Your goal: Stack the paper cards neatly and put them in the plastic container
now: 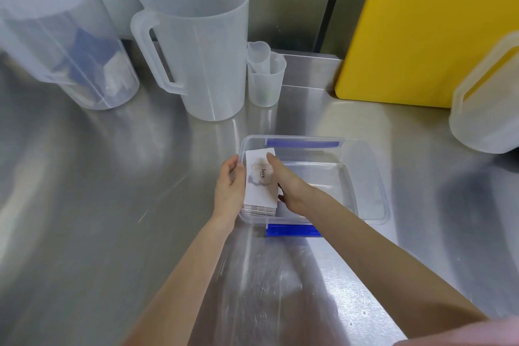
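1. Stack of white paper cards [259, 182], top one printed with a pale picture and the word "love.", sitting at the left end of a clear rectangular plastic container [365, 174] with blue clip handles on its near and far long sides.
2. Edges of the stack visible at its near end, layered and fairly even.
3. Left hand [230, 188] cupped against the left long edge of the stack, fingers curled and pressed to the side of the cards, just at the container's left wall.
4. Right hand [286, 185] laid along the right long edge, fingers together and stretched toward the far corner of the top card, thumb tucked low near the stack's near end.
5. Stack thus squeezed between the two palms; whether its underside touches the container floor, cannot tell.
6. Rest of the container to the right of the cards bare and see-through.
7. Container resting on a brushed stainless steel counter [98, 233], scuffed near the front.
8. Behind it, a large translucent plastic measuring jug [196, 45] with a handle on its left, upright.
9. Just right of the jug, two small translucent measuring cups [265, 76], one nested tilted in the other.
10. Far left, a clear lidded canister [56, 36] with blue and white contents.
11. Far right, a yellow plastic cutting board [421, 28] leaning upright, and another translucent jug [486, 98] at the frame edge.
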`<control>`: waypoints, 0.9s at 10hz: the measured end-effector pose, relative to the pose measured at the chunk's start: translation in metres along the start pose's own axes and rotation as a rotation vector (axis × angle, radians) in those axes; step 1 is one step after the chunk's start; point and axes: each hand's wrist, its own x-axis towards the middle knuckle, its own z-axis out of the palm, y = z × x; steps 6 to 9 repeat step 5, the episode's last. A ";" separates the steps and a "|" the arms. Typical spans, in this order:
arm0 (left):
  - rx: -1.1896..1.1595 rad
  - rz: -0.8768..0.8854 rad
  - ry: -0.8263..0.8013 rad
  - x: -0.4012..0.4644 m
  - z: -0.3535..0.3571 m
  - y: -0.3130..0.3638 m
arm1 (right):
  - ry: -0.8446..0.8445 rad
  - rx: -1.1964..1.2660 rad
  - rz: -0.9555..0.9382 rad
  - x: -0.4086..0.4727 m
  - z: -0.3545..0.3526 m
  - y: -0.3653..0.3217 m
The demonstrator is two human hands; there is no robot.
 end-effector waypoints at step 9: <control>0.648 0.182 -0.191 -0.003 -0.012 0.032 | 0.059 -0.655 -0.215 -0.044 -0.021 -0.010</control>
